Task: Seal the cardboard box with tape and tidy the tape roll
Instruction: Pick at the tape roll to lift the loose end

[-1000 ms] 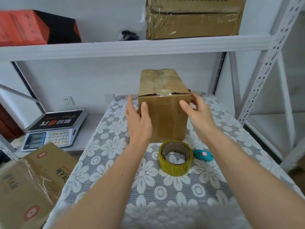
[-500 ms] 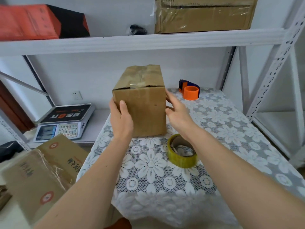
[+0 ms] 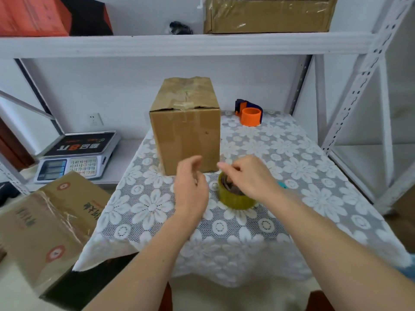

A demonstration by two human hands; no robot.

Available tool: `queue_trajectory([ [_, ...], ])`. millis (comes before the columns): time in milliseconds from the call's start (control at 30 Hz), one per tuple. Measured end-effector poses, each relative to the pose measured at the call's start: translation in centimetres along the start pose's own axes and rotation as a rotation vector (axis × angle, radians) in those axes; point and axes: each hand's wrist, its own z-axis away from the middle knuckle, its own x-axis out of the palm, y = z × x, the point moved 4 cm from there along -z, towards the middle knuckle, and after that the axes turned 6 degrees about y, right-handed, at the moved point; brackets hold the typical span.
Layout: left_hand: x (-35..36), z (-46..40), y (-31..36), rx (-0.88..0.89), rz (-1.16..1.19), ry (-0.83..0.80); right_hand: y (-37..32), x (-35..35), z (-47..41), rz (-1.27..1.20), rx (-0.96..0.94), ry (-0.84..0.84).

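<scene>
**Clerk:** Toward the back-left part of the table, item one: cardboard box, upright, flaps folded down, a short strip of clear tape already across the top seam. Set square to the near edge, likely so the seam can be reached from the front.

**Checker:** Hands?

**Clerk:** Neither is on the box. Left hand: hovering just in front of the box, fingers loosely curved, gripping nothing. Right hand: over the tape roll, fingertips dipping toward its core (whether they have closed on it I cannot tell; the frame is blurred there).

**Checker:** The roll's place?

**Clerk:** Item two: yellowish tape roll, lying flat on the floral cloth just in front of the box's right corner, near the table's middle. Judged to be the next thing picked up, since the seam looks only partly sealed.

**Checker:** Other entries?

**Clerk:** Orange tape dispenser, back edge, right of the box. Small teal object, mostly hidden behind the right wrist. Off the table's left edge: weighing scale and a second taped carton.
</scene>
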Motion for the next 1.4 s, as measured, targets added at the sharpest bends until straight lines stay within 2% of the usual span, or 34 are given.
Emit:
queue_trajectory([
  [67,1.1,1.0,-1.0,-0.162,-0.017,-0.195,0.0,0.9,1.3,0.179,-0.074,-0.087],
  [133,1.6,1.3,-1.1,-0.306,0.075,-0.28,0.4,1.3,2.0,0.284,-0.109,-0.197],
  [167,1.7,1.4,-0.8,-0.375,0.162,-0.31,0.5,1.1,2.2,0.259,-0.101,-0.235],
  [300,1.5,1.4,0.6,-0.461,0.302,-0.376,1.1,-1.0,2.4,-0.169,-0.012,-0.193],
  [400,1.1,1.8,2.1,-0.473,0.362,-0.449,1.1,-2.1,3.8,-0.607,0.09,-0.305],
  [467,1.0,2.2,3.2,-0.549,0.473,-0.513,0.9,-2.3,4.6,-0.776,0.096,-0.345],
  [567,0.9,3.3,4.2,-0.651,0.568,-0.61,1.5,-2.2,5.6,-0.917,0.115,-0.319],
  [667,1.0,3.9,4.5,-0.688,0.552,-0.623,1.9,-2.3,6.6,-0.957,0.11,-0.311],
  [767,0.9,3.7,4.7,-0.723,0.555,-0.562,1.6,-2.6,7.0,-0.962,0.068,-0.318],
  [867,0.9,3.4,4.4,-0.812,0.633,-0.458,1.4,-2.6,6.6,-0.948,0.021,-0.31],
  [967,1.4,3.0,4.0,-0.872,0.687,-0.469,1.7,-2.7,6.0,-0.937,0.017,-0.28],
  [1200,3.0,1.8,3.1,-0.672,0.704,-0.312,2.8,-1.9,4.6,-0.906,0.041,-0.146],
  [1300,3.0,2.3,3.8,-0.499,0.637,-0.267,3.2,-1.5,4.7,-0.91,0.099,0.019],
  [1400,2.9,2.5,5.1,-0.287,0.547,-0.24,3.2,-1.3,5.1,-1.013,0.183,0.124],
])
